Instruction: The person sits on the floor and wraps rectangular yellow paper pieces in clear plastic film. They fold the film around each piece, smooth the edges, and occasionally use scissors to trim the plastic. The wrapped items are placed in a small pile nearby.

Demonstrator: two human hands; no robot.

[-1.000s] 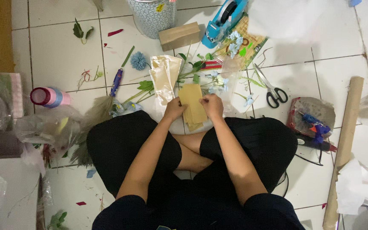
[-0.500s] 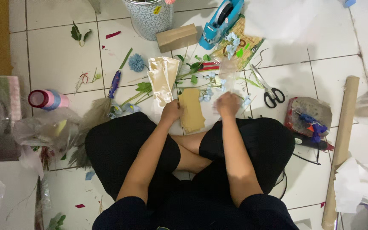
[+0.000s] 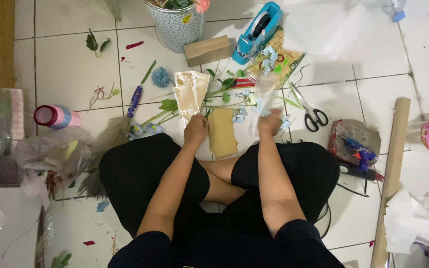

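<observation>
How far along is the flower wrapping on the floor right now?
Early. Laid out ahead: the cream satin wrapping sheet and tan kraft paper piece. In hand: the left hand rests at the cream sheet's lower end, while the right hand lifts a blurred clear cellophane piece. Left: the loose pale blue artificial flower stems lie unwrapped, and the black-handled scissors lie untouched.

Person seen from above. Clothing: black short-sleeved top; sleeves end above the elbows, forearms bare. Black trousers or shorts of plain dark fabric, no visible print, seams or markings; lower legs bare where they show. Left hand (image 3: 195,130) and right hand (image 3: 270,122) bare: no gloves, rings or watch discernible.
</observation>
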